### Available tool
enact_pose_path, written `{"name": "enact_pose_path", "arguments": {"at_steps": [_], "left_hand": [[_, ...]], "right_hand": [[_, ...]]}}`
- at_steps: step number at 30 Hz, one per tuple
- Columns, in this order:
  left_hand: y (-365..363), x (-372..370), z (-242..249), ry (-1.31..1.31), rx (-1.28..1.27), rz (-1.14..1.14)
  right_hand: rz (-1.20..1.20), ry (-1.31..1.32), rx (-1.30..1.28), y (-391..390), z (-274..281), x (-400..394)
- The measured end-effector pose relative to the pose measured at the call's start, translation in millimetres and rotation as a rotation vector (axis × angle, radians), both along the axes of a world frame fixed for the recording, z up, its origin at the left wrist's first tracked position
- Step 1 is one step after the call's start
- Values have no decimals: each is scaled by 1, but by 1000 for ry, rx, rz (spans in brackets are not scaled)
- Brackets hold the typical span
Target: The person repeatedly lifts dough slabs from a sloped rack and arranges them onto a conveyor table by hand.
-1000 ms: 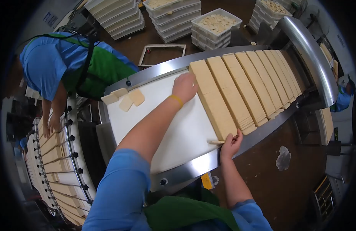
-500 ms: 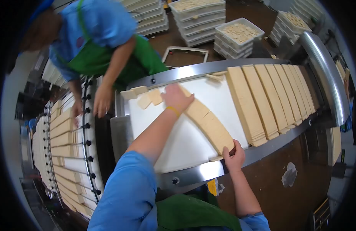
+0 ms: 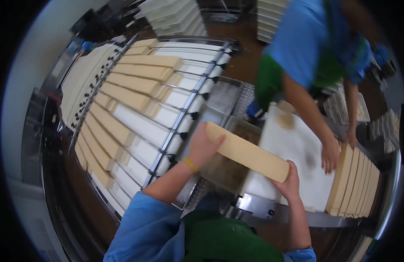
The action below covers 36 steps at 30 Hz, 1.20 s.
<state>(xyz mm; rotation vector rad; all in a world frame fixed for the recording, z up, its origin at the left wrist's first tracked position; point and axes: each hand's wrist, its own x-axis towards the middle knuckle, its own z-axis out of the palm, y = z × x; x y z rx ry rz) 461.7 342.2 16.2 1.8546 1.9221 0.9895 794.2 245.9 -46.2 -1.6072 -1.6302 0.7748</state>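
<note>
My left hand (image 3: 204,146) is closed round the far left end of a long stack of pale, flat biscuit-like pieces (image 3: 252,153). At the stack's right end my right hand (image 3: 291,182) grips it, thumb and fingers round the edge. The stack is lifted between my hands, over a grey bin (image 3: 226,172) and the left side of a white work surface (image 3: 298,148). To my left, similar stacks (image 3: 130,94) lie in lanes on a conveyor with metal dividing rods (image 3: 188,115).
A co-worker in a blue shirt (image 3: 298,39) and green apron stands across the surface, hands near several upright stacks (image 3: 350,183). A metal rail (image 3: 186,120) edges the conveyor. White trays (image 3: 175,17) are piled at the back.
My view has swung left toward the conveyor. The stack that lay curved on the white surface is now raised and straighter between my hands. The co-worker's hands have moved from the conveyor to the upright stacks.
</note>
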Motion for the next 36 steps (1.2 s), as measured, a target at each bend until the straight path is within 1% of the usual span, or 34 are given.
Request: {"name": "enact_pose_path", "arguments": {"at_steps": [1, 2, 4, 5, 6, 8, 9, 10, 11, 14, 15, 16, 17, 18, 19, 20, 21, 24, 25, 28, 31, 34, 35, 36], "left_hand": [[6, -37, 10, 1, 3, 89], [10, -76, 19, 1, 4, 177], [22, -160, 23, 61, 155, 287], [30, -206, 18, -70, 123, 337], [37, -251, 8, -204, 91, 383], [50, -330, -20, -185, 161, 512], [55, -361, -23, -115, 70, 520], [58, -388, -26, -47, -21, 527], [63, -415, -30, 20, -114, 531], [90, -475, -40, 251, -261, 504], [101, -494, -43, 265, -280, 490], [110, -514, -45, 278, -300, 476], [119, -534, -47, 292, -320, 460], [126, -555, -52, 297, -287, 419], [132, -577, -56, 303, -253, 378], [138, -597, -61, 308, -220, 338], [142, -611, -62, 263, -244, 348], [137, -608, -43, 207, -316, 460], [133, -608, -49, 212, -184, 445], [129, -599, -41, 252, -183, 462], [133, -595, -37, 196, -170, 515], [140, -604, -56, 646, 57, 549], [143, -607, -60, 505, -69, 562], [141, -599, -42, 363, -195, 571]], "right_hand": [[63, 38, 53, 12, 4, -32], [113, 162, 1, 21, 10, -66], [203, 402, -120, 32, 21, -135], [281, 508, -33, 38, 16, -171], [332, 591, -98, 44, 21, -203], [425, 469, -129, 56, 38, -265], [436, 423, -120, 62, 39, -296], [448, 394, -185, 70, 40, -321], [453, 352, -165, 78, 45, -348], [490, 200, -185, 100, 45, -414], [505, 144, -202, 107, 40, -433], [540, 198, -116, 113, 34, -452], [543, 136, -170, 118, 32, -467], [545, 75, -224, 121, 41, -485], [534, 142, -185, 125, 32, -500], [530, 147, -168, 130, 26, -514], [526, 155, -152, 134, 23, -526], [510, 140, -111, 143, 17, -548], [503, 112, -88, 143, 10, -547], [486, 83, -91, 143, 7, -548], [465, 87, -113, 143, 4, -549], [456, 98, -147, 143, 3, -550], [455, 101, -163, 143, 3, -550], [454, 102, -147, 142, 2, -550]]}}
